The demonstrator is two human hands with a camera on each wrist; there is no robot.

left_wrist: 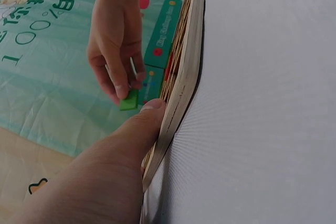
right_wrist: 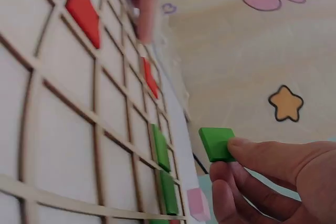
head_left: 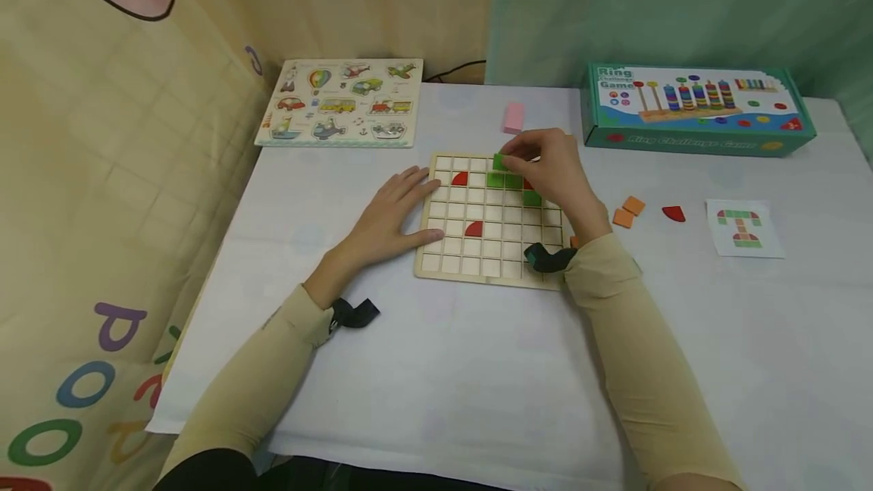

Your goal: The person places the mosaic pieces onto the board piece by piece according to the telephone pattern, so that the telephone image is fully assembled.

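Note:
My right hand [head_left: 559, 173] pinches a green square tile [right_wrist: 215, 144] between thumb and fingers, raised above the far side of a wooden grid board [head_left: 491, 269]. Several green tiles [head_left: 513, 181] sit in the grid just below that hand. Two red quarter-round pieces [head_left: 474, 229] lie in cells further left, and a bit of red shows beside the green tiles, partly covered by the right hand. My left hand [head_left: 385, 218] rests at the board's left edge, fingers spread and straight; its thumb [left_wrist: 149, 111] touches the rim in the left wrist view.
Right of the board lie two orange square tiles [head_left: 633, 205], a red quarter-round piece [head_left: 674, 214] and a pattern card [head_left: 745, 241]. Behind stand a pink block [head_left: 514, 117], a vehicle picture board [head_left: 341, 102] and a ring game box [head_left: 699, 144]. Another orange piece peeks out by the right wrist.

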